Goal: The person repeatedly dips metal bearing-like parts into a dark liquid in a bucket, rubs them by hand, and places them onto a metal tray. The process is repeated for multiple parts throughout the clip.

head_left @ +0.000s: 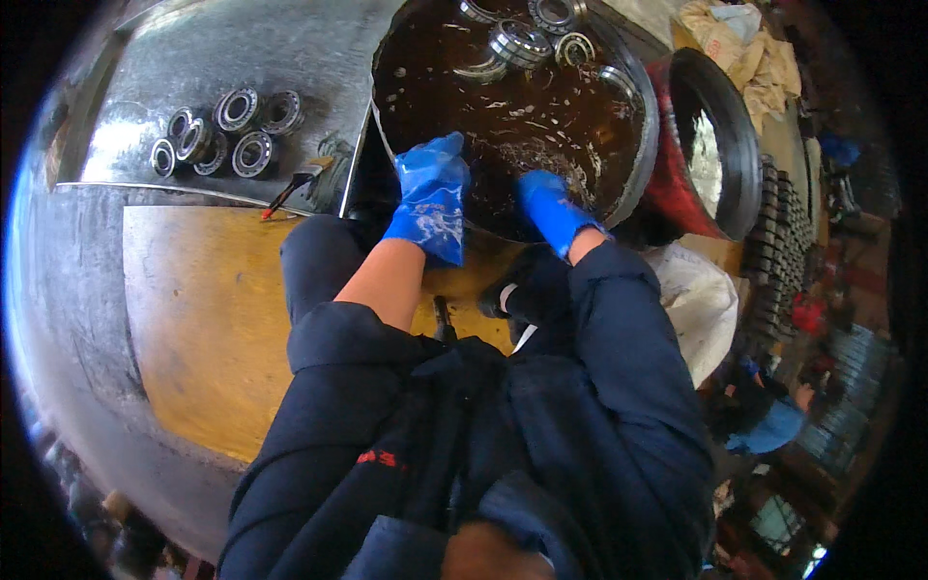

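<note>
Both my hands wear blue rubber gloves over a round metal drum [651, 121] of dark brown liquid. My left hand [430, 184], wet and curled closed, is by the drum's near left side; what it holds, if anything, is hidden. Low inside the near right part of the drum is my right hand [549, 208], its fingers out of sight in the dark. Ripples and froth show in the liquid [551, 145] between and beyond the hands. At the far side, several metal roller bearings [522, 43] and rings sit partly in the liquid, apart from both hands.
On a metal tray [242, 48] at the left stand several roller bearings [253, 155], with a red-handled brush [298, 184] near its edge. A red drum [677, 145] lies tipped at the right. Below it is a white sack [696, 300]; stacked dark rings [781, 208] line the far right.
</note>
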### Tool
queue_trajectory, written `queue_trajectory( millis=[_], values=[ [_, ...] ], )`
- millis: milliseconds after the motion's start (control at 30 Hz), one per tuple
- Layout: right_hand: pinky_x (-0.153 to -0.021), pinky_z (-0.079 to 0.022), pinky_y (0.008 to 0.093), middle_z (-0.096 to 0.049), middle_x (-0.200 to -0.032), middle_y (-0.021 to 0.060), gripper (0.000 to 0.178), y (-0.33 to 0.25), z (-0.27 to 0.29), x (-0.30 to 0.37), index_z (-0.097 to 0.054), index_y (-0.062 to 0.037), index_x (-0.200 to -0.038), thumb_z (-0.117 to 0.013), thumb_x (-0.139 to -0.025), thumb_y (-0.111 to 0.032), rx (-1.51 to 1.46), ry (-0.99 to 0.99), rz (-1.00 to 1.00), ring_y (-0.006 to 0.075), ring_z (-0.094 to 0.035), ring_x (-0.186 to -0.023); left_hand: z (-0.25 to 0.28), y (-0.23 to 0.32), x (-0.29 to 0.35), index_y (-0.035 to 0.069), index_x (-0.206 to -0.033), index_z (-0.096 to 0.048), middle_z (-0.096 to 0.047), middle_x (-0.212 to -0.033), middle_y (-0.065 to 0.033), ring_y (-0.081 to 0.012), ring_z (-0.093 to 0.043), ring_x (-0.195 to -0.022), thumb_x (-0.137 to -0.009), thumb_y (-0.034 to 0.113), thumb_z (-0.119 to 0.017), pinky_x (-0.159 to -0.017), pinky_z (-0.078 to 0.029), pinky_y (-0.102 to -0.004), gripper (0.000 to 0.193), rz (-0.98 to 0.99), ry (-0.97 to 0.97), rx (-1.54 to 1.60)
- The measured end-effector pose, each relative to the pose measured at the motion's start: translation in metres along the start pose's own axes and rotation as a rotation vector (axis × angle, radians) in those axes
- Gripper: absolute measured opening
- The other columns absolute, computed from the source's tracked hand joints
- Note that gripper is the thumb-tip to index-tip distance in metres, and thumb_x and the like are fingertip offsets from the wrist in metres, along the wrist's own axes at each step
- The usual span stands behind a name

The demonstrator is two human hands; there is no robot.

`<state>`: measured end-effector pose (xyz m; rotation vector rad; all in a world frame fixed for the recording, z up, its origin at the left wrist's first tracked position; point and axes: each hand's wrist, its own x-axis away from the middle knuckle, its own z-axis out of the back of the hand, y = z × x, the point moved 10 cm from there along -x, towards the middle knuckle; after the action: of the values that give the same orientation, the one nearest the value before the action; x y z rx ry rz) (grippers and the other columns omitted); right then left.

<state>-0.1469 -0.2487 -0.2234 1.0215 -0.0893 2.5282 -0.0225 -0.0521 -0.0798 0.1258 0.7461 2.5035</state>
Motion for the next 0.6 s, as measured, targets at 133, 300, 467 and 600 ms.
queue_trajectory(
  millis=[133, 300, 467, 600],
  values=[
    [-0.092, -0.052, 0.0501, -0.068, -0.115, 0.0280, 0.034, 0.008, 0.032, 0.035, -0.071, -0.0014, -0.114, -0.062, -0.092, -0.025, -0.505, 0.180, -0.054, 0.0441, -0.065, -0.110, 0.011, -0.013, 0.004, 0.020, -0.111, -0.076, -0.075, -0.093, -0.0132, -0.0359, -0.071, -0.085, -0.083, 0.019, -0.064, -0.078, -0.056, -0.0464, 0.031, -0.019, 0.143, 0.011],
    [-0.094, -0.052, 0.0477, -0.065, -0.125, 0.0253, 0.036, -0.030, 0.033, 0.027, -0.070, -0.0084, -0.122, -0.062, -0.091, -0.024, -0.021, 0.017, 0.085, 0.0447, -0.062, -0.116, 0.013, 0.024, 0.002, 0.019, -0.109, -0.077, -0.075, -0.093, -0.0137, -0.0359, -0.071, -0.086, -0.086, 0.018, -0.063, -0.081, -0.056, -0.0445, 0.027, -0.009, -0.035, -0.069],
    [-0.096, -0.051, 0.0470, -0.064, -0.127, 0.0250, 0.040, -0.051, 0.030, 0.037, -0.069, -0.0084, -0.126, -0.065, -0.089, -0.022, 0.151, -0.192, 0.126, 0.0437, -0.062, -0.118, 0.001, -0.016, 0.001, 0.015, -0.109, -0.076, -0.075, -0.092, -0.0091, -0.0314, -0.071, -0.087, -0.092, 0.025, -0.064, -0.084, -0.054, -0.0398, 0.022, 0.054, 0.055, 0.071],
    [-0.097, -0.051, 0.0466, -0.067, -0.120, 0.0246, 0.033, -0.013, 0.043, 0.050, -0.075, -0.0084, -0.113, -0.067, -0.085, -0.024, -0.143, 0.013, 0.089, 0.0441, -0.063, -0.113, 0.002, 0.013, -0.001, 0.016, -0.113, -0.075, -0.075, -0.091, -0.0135, -0.0348, -0.070, -0.085, -0.087, 0.025, -0.064, -0.078, -0.055, -0.0444, 0.029, -0.035, -0.001, -0.121]
  ],
)
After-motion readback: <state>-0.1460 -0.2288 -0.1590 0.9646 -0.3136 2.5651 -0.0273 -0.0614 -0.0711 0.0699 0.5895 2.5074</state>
